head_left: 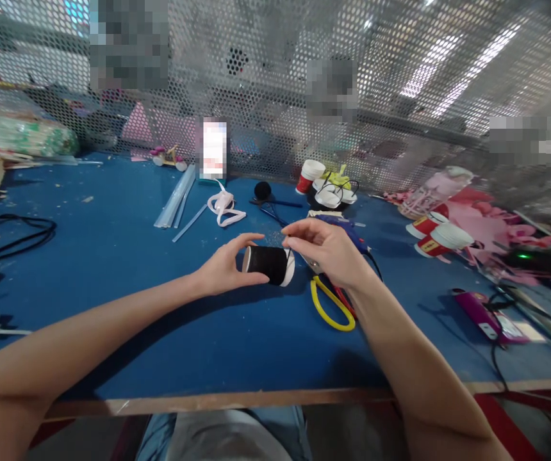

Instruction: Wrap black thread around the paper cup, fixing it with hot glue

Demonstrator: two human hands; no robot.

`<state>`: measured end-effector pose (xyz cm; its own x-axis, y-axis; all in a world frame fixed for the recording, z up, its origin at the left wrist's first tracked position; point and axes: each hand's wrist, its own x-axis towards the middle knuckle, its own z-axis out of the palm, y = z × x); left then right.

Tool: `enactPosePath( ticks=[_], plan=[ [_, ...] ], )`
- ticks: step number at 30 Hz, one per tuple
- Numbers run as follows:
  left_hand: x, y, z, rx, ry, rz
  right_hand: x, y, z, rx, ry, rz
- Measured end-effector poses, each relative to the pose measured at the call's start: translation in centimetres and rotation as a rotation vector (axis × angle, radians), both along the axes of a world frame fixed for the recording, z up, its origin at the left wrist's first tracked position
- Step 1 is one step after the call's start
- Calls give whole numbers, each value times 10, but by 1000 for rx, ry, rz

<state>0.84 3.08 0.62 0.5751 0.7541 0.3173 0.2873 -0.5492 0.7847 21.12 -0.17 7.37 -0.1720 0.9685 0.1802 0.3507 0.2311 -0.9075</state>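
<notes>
In my left hand (227,266) is a short black-wrapped cylinder (266,264) with pale ends, tilted on its side above the table. The thumb lies along its near side and the fingers reach over the far side. Whether it is a spool or a wrapped paper cup I cannot tell. My right hand (321,246) pinches a thin dark strand at the cylinder's white right end. Under the right wrist lie scissors with yellow and red handles (332,314). A blue glue gun (345,227) rests just behind that hand, partly hidden.
Clear glue sticks (176,198), a white ribbon (225,208) and a black ball-shaped thing (263,190) lie behind my hands. Red-and-white paper cups (443,239) and pink scraps (489,224) fill the right side. A purple device (487,315) with cables sits nearer. Perforated metal mesh (266,83) bounds the back.
</notes>
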Motion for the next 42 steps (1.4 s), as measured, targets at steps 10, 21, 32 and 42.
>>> enactPosePath(
  ticks=[10, 21, 32, 42],
  plan=[
    [-1, 1, 3, -67, 68, -24, 9, 7, -10, 190, -20, -152],
    [-2, -1, 2, 65, 83, -56, 1, 3, -11, 218, -80, -170],
    [-4, 0, 1, 227, 44, -98, 7, 9, -25, 122, -130, -126],
    [-4, 0, 3, 305, 23, -100, 6, 10, -28, 72, -129, -101]
  ],
)
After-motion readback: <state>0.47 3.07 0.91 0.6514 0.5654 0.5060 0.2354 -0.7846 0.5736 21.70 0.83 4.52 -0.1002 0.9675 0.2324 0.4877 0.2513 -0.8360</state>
